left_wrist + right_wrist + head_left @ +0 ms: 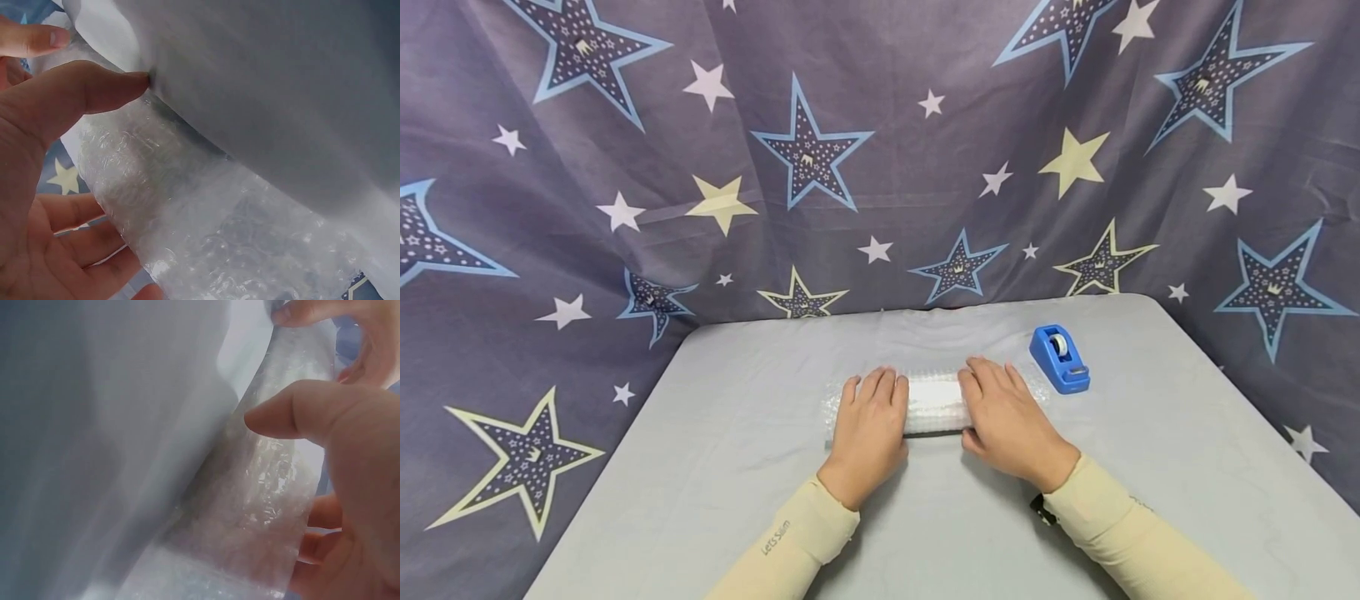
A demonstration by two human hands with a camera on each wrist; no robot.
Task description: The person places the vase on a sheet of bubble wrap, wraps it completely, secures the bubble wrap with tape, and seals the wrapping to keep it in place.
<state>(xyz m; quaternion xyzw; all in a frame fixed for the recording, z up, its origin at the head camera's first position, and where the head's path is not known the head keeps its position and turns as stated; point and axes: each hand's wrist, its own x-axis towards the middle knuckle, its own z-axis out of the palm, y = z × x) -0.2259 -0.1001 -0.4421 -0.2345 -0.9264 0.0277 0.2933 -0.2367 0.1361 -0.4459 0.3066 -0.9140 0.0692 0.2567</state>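
A bundle of clear bubble wrap (934, 423) lies crosswise on the table, with a white patch showing at its middle. My left hand (867, 433) grips its left part, the fingers over the far side. On the right part my right hand (1011, 425) holds it the same way. The left wrist view shows the left thumb (119, 87) along the near edge of the wrap, opposite the fingers. In the right wrist view the right thumb (275, 417) presses the near side. What the wrap encloses is mostly hidden.
A blue tape dispenser (1060, 360) with a roll of tape stands just beyond the right end of the bundle. A pale grey cloth covers the table (737, 492). Behind it hangs a dark curtain (880, 192) printed with stars.
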